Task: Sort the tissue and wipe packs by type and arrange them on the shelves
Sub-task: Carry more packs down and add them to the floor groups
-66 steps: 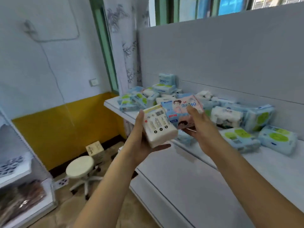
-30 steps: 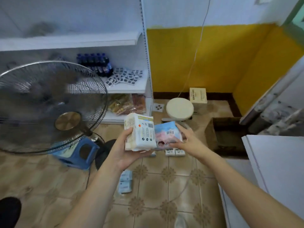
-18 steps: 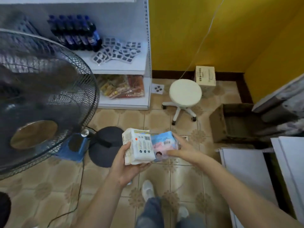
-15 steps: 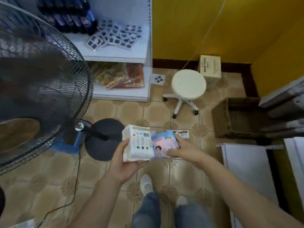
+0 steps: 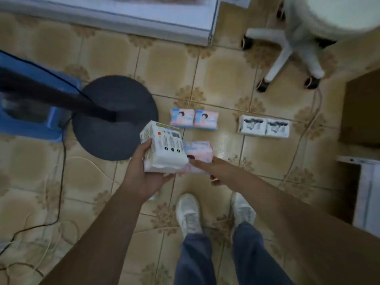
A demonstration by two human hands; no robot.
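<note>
Left hand: the left hand (image 5: 144, 177), at centre frame, has its fingers curled under and its thumb up the near side of a white pack (image 5: 164, 149), printed face up.
Right hand: the right hand (image 5: 213, 167) lies just right of it, fingers out along the top of a pink pack (image 5: 198, 151) with the thumb seemingly tucked beneath, so it pinches the pack; the underside is hidden.
Held packs: the two touch side by side, the white one partly covering the pink one's left end.
Floor piles: on the tiled floor (image 5: 216, 75) above the hands in the frame lie two pink packs (image 5: 194, 119) edge to edge, and to their right, a little apart, two white packs with dark print (image 5: 264, 126), also edge to edge.
Key relation: the pink pair lies straight ahead of the right hand, up the frame and slightly left. Each floor row runs left to right, and the held pink pack's long axis runs roughly the same way, so it probably needs little turning.
Nearer hand: the right hand, already holding the matching type, sits closest to the pink pair.
Likely step: judging by the piles, sorting on the floor comes before shelving. The pink pack probably goes beside its twins, while the white pack matches neither pile and may start a new one.
Surroundings: a fan base (image 5: 115, 118), a stool (image 5: 298, 38) and a shelf edge (image 5: 144, 19) ring the spot.
</note>
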